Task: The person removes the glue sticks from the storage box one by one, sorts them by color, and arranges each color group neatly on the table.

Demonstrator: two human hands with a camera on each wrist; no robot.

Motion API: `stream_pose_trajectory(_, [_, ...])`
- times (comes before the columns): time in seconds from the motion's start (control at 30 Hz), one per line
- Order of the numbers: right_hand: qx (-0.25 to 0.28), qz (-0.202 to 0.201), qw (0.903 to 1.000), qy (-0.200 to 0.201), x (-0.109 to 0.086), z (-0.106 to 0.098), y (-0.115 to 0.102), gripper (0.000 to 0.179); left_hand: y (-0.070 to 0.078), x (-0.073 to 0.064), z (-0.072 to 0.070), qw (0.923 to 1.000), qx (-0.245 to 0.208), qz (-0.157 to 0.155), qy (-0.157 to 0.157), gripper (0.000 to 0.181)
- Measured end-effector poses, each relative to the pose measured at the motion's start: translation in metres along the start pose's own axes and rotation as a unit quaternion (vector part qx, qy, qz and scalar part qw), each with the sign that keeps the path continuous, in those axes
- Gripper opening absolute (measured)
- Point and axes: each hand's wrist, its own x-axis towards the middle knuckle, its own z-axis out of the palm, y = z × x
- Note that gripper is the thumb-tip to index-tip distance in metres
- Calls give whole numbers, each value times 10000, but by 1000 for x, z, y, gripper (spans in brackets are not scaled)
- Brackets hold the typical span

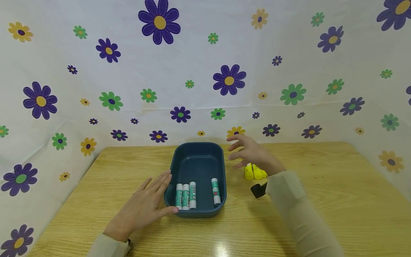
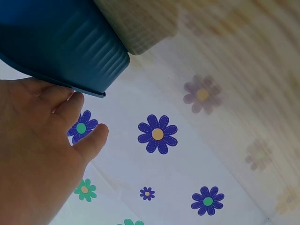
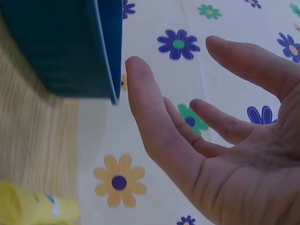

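Note:
A dark blue plastic bin [image 1: 202, 213] stands on the table, with several white glue sticks with green labels inside. Three glue sticks [image 1: 186, 196] are side by side at its left front, and one more glue stick [image 1: 216, 192] leans at the right. My left hand [image 1: 141, 207] rests its fairly straight fingers on the bin's left rim, the thumb at the front corner. Holding nothing, my right hand [image 1: 252, 153] hovers just right of the bin with spread, slightly bent fingers. Below it lie several yellow tubes [image 1: 257, 172], partly hidden by the hand and wrist.
The wooden table [image 1: 128, 167] meets a white flower-print cloth [image 1: 192, 64] behind and at the sides. A black object [image 1: 258, 191] shows next to the right sleeve. In the right wrist view, a yellow tube [image 3: 40, 205] lies near the bin.

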Motion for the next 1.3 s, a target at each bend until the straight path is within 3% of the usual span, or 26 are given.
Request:
stream_pose_trajectory(0.57, [776,-247,9961,-349,10,46,-3,57,0,1,1,10000,8,33,-15,95])
stream_pose_trajectory(0.77, [412,-194,9975,-533,11,58,-7,58,-1,1,1,10000,-26,27,-46,96])
stream_pose_trajectory(1.1, [-499,314,9962,-643,12,81,-9,58,-1,1,2,9999,9,51,-90,95])
stream_pose_trajectory(1.3, [-815,255,9941,-664,12,89,-10,58,-1,1,1,10000,-27,58,-56,94])
